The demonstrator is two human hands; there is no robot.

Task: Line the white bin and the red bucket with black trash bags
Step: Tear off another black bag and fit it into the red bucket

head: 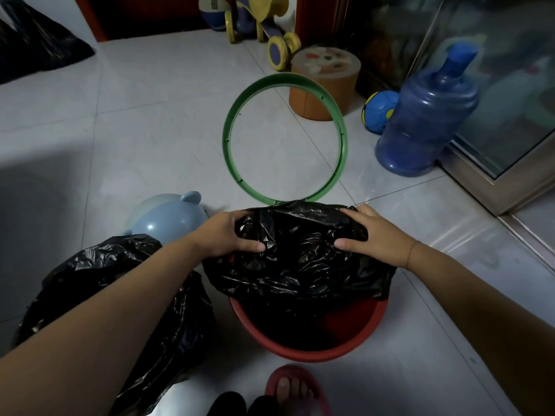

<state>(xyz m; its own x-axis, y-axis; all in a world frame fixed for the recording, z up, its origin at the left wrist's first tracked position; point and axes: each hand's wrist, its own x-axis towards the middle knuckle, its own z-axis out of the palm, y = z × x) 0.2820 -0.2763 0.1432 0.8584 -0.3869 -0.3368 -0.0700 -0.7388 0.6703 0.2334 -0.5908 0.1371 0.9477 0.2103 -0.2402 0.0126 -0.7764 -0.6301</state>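
Note:
The red bucket stands on the floor just in front of me. A black trash bag is draped over its far rim and hangs inside; the near rim is bare. My left hand grips the bag's edge at the far left of the bucket, thumb on top. My right hand grips the bag's edge at the far right. To the left, under my left forearm, stands the white bin, wrapped in another black bag; only a pale strip of it shows low down.
A green plastic ring lies on the tiled floor beyond the bucket. A light blue lid sits left of it. A blue water jug, an orange stool, a ball and a toy scooter stand behind. My sandalled foot is near.

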